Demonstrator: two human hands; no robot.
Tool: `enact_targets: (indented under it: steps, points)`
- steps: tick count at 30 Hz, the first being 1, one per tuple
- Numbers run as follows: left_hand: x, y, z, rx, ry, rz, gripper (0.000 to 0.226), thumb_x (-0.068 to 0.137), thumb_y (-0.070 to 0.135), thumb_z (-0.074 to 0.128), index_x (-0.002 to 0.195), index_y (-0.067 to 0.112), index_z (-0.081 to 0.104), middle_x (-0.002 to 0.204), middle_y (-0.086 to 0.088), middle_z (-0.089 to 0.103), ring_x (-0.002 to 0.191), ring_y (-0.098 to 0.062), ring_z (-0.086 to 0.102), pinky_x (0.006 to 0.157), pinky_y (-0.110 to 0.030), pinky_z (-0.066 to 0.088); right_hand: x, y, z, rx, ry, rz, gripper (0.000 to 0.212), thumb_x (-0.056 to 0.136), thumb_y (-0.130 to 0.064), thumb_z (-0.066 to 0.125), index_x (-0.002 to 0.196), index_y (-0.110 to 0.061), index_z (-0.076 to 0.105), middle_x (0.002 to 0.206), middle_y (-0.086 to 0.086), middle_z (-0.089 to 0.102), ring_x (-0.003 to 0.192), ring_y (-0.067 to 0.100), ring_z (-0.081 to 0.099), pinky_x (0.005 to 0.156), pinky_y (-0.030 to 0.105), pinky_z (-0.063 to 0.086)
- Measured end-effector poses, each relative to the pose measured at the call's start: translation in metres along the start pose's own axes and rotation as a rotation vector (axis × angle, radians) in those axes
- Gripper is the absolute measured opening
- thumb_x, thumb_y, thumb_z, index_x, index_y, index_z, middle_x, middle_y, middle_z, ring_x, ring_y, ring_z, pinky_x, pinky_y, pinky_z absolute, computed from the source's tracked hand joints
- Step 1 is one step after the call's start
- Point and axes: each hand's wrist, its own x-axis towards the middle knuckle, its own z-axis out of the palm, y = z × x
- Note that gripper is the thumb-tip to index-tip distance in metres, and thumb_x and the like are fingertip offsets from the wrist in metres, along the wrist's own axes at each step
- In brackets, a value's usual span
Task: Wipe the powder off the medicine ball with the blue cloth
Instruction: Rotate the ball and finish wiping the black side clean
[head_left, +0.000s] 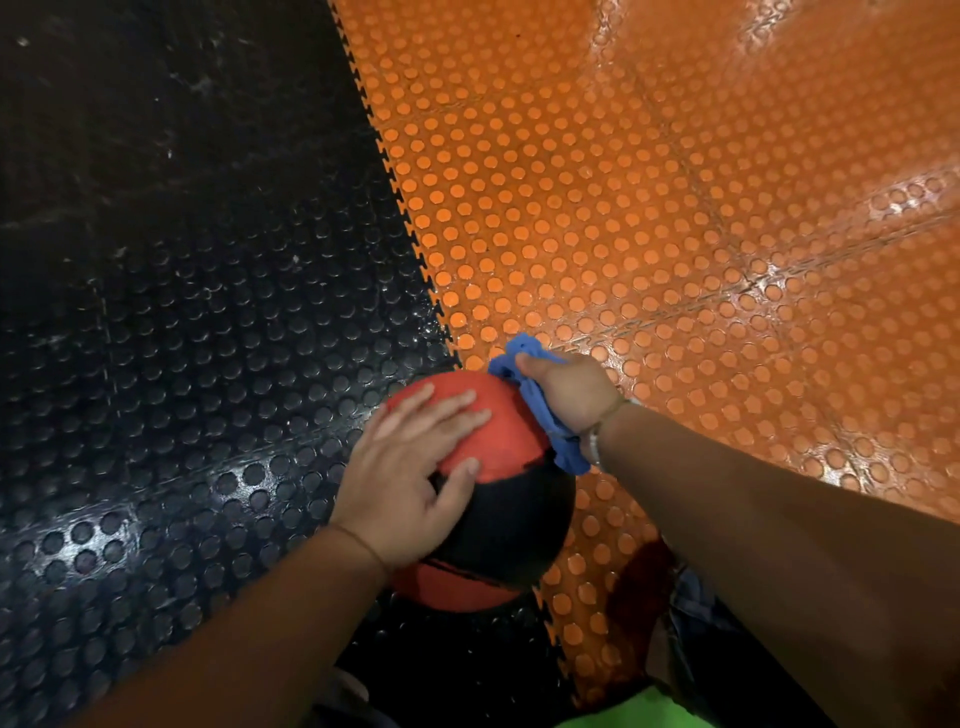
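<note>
Medicine ball (511, 519), red w/ a black band across the middle, sits on the floor right in front of me, on the toothed seam btwn the black studded mat (182, 312) and the orange studded mat (675, 208).

My L hand (410, 467) lies flat on the ball's top-left side. Fingers are straight and a bit apart on the red part, thumb stretched out over the edge of the black band. Nothing gripped, just the palm and fingers resting on the surface.

My R hand (566, 389) is at the ball's far right side, fingers curled tight round the blue cloth (566, 454), which is bunched up in my fist. One end of the cloth sticks out past my thumb on the far side, the other hangs out by my wrist. The cloth is pressed against the ball's red upper-right part.

Thin cord on my L wrist, a pale band on my R wrist. Orange mat shines w/ glare toward the top right. Bright green patch (623, 709) at the bottom edge; can't tell what it is.
</note>
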Motion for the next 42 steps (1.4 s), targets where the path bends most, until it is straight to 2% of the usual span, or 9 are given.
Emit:
enact_targets:
  steps: [2,5,8,16,22,28,35,39,42]
  points:
    - [-0.012,0.002,0.001,0.054,0.041,-0.035,0.059,0.078,0.056,0.049,0.132,0.032,0.049,0.14,0.009,0.047,0.135,-0.016,0.035,0.111,-0.054,0.024,-0.001,0.013,-0.005,0.074,0.032,0.037,0.039,0.083,-0.041,0.063,0.094,-0.004,0.066,0.093,0.015,0.067,0.088,0.033,0.063,0.087,0.043,0.05]
    - [-0.026,0.02,-0.001,0.014,0.1,-0.571,0.108,0.055,0.083,0.045,0.144,0.023,0.034,0.15,-0.002,0.032,0.137,-0.023,0.03,0.114,-0.054,0.021,-0.004,0.042,-0.025,0.159,0.094,0.234,0.068,0.073,-0.057,0.065,0.104,0.003,0.062,0.104,0.019,0.065,0.092,0.034,0.061,0.084,0.048,0.048]
    - [-0.032,0.033,0.004,-0.14,0.05,-0.771,0.128,0.043,0.09,0.042,0.148,0.02,0.025,0.152,-0.003,0.029,0.139,-0.024,0.028,0.114,-0.05,0.023,-0.025,0.05,-0.02,0.066,0.105,0.179,0.043,0.088,-0.043,0.056,0.098,-0.002,0.062,0.09,0.013,0.063,0.087,0.032,0.06,0.078,0.042,0.048]
    - [-0.038,0.036,0.015,0.024,-0.007,-0.507,0.129,0.04,0.09,0.04,0.149,0.022,0.024,0.156,0.007,0.021,0.143,-0.01,0.016,0.119,-0.036,0.006,-0.037,0.049,0.007,-0.477,-0.006,-0.983,0.034,0.082,-0.039,0.052,0.093,-0.015,0.073,0.107,0.003,0.069,0.108,0.018,0.06,0.103,0.031,0.037]
    - [-0.027,0.05,0.02,0.139,-0.098,-0.346,0.127,0.041,0.092,0.037,0.149,0.028,0.02,0.157,0.012,0.013,0.145,-0.007,0.008,0.119,-0.039,-0.003,-0.014,0.043,-0.024,-0.347,0.125,-0.233,0.038,0.089,-0.027,0.057,0.054,-0.014,0.05,0.049,-0.008,0.048,0.065,0.023,0.047,0.05,0.026,0.031]
    - [-0.027,0.082,0.038,0.168,-0.109,-0.334,0.114,0.038,0.085,0.044,0.128,0.015,0.045,0.132,-0.004,0.054,0.128,-0.022,0.045,0.109,-0.042,0.018,-0.042,0.013,0.004,-0.583,-0.158,-0.719,0.03,0.083,-0.03,0.059,0.078,-0.002,0.066,0.08,0.007,0.063,0.078,0.025,0.057,0.075,0.032,0.045]
    - [-0.041,0.084,0.039,0.199,-0.116,-0.341,0.12,0.043,0.097,0.036,0.134,0.019,0.043,0.14,-0.001,0.045,0.134,-0.019,0.037,0.115,-0.046,0.003,-0.007,0.029,-0.035,-0.598,0.141,-0.047,0.038,0.09,-0.034,0.055,0.058,-0.014,0.048,0.057,0.0,0.045,0.062,0.022,0.047,0.047,0.025,0.027]
    - [-0.051,0.082,0.04,0.065,0.058,-0.596,0.13,0.041,0.099,0.036,0.138,0.012,0.04,0.144,-0.007,0.038,0.136,-0.021,0.032,0.114,-0.046,0.003,-0.026,0.036,-0.027,-0.451,0.121,-0.35,0.037,0.087,-0.026,0.061,0.054,-0.016,0.049,0.055,-0.003,0.046,0.061,0.019,0.044,0.055,0.026,0.03]
    - [-0.052,0.08,0.044,0.057,0.058,-0.587,0.124,0.041,0.092,0.044,0.131,0.006,0.045,0.133,-0.012,0.048,0.128,-0.024,0.038,0.112,-0.046,0.013,-0.044,0.025,-0.011,-0.491,-0.071,-0.692,0.034,0.077,-0.047,0.06,0.084,-0.018,0.076,0.087,-0.007,0.065,0.089,0.008,0.055,0.084,0.02,0.037]
